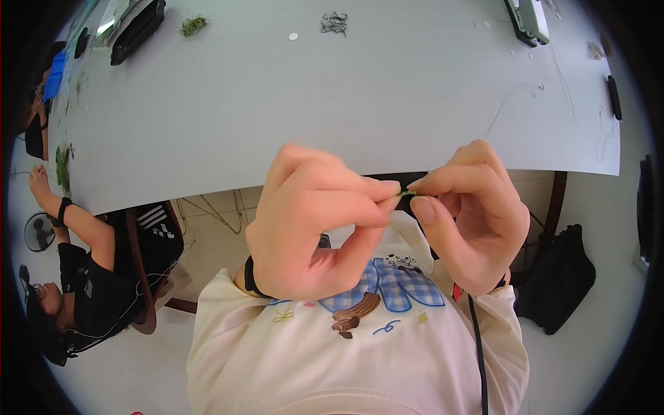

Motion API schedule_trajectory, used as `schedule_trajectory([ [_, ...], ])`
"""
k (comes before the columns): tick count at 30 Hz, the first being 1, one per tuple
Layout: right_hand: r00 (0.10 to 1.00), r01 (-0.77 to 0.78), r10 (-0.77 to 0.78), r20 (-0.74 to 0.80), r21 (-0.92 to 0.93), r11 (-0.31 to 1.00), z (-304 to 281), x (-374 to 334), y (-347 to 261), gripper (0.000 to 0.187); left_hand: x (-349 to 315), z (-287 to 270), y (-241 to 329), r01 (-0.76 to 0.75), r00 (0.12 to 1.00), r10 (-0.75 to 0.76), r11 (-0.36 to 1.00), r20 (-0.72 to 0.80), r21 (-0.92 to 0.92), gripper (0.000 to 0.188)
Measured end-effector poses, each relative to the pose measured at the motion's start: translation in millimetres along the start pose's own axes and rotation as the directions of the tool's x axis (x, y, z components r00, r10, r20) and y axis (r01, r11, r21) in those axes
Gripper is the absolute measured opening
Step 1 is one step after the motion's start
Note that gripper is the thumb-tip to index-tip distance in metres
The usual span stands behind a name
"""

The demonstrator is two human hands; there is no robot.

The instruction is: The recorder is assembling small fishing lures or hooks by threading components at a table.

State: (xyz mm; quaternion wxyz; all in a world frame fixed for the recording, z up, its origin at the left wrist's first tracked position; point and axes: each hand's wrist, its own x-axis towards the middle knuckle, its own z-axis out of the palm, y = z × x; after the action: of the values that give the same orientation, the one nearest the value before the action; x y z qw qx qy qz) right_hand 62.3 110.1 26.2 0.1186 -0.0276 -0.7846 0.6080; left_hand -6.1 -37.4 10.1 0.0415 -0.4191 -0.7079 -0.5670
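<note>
My left hand [318,221] and my right hand [477,214] are raised in front of my chest, close to the table's near edge. Between their fingertips is a thin, greenish, thread-like piece [407,193]. Both hands pinch it, with thumb and forefinger closed and the two sets of fingertips almost touching. The piece is too small and too covered for me to tell its kind. On the grey-white table [277,104] beyond lie a cluster of small dark curved pieces [334,24], a white disc [293,37] and a green tangle of strands [194,26].
A stapler-like tool [531,22] lies at the far right, with fine clear line [505,111] nearby. A black pen-like stick [614,97] rests at the right edge. A black case [138,31] is at the far left. Another person [83,277] sits left; a black cable [478,353] hangs by my right arm.
</note>
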Motion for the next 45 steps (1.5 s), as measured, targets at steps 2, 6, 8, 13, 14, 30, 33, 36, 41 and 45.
schedule_trajectory([
  [2,0.999,-0.02,0.019,0.03,0.045,0.999,-0.7,-0.9,1.4,0.01,-0.1,2.6,0.9,-0.018,1.0,0.018,0.999,-0.017,0.034,0.03],
  [6,0.998,-0.042,0.038,0.05,0.093,0.995,-2.1,-2.5,3.4,0.011,-2.4,5.9,0.5,-0.084,0.995,0.091,0.985,-0.042,0.149,0.031],
  [8,0.996,-0.076,0.071,0.052,0.113,0.991,-2.2,-3.9,2.6,0.011,-3.6,8.0,0.9,-0.102,0.992,0.114,0.975,-0.05,0.195,0.031],
  [13,0.996,-0.086,0.083,0.034,0.099,0.991,-1.1,-5.0,2.7,0.012,-6.7,13.2,0.1,-0.138,0.985,0.164,0.945,-0.063,0.298,0.032],
  [14,0.995,-0.097,0.095,0.032,0.107,0.989,-1.0,-5.6,2.9,0.012,-6.1,15.9,-3.7,-0.212,0.961,0.257,0.923,-0.105,0.321,0.024],
  [30,0.999,-0.027,0.037,-0.033,0.262,0.965,3.8,-7.4,13.5,0.013,-4.6,27.0,-8.1,-0.422,0.851,0.506,0.818,-0.14,0.39,0.016],
  [33,0.999,-0.023,0.029,-0.018,0.275,0.961,3.2,-8.0,13.8,0.014,-5.5,27.2,-5.6,-0.373,0.873,0.462,0.84,-0.158,0.393,0.016],
  [36,0.999,-0.045,0.045,0.005,0.281,0.959,1.5,-8.0,13.8,0.014,-3.9,25.8,-5.1,-0.341,0.89,0.434,0.835,-0.137,0.431,0.025],
  [41,0.998,-0.067,0.067,0.012,0.38,0.923,4.0,-9.5,14.7,0.014,-4.3,26.1,-9.9,-0.41,0.85,0.512,0.794,-0.128,0.45,0.024],
  [45,0.999,-0.053,0.049,0.021,0.343,0.938,2.9,-8.1,12.6,0.015,-3.0,25.4,-11.1,-0.433,0.835,0.536,0.78,-0.125,0.451,0.022],
])
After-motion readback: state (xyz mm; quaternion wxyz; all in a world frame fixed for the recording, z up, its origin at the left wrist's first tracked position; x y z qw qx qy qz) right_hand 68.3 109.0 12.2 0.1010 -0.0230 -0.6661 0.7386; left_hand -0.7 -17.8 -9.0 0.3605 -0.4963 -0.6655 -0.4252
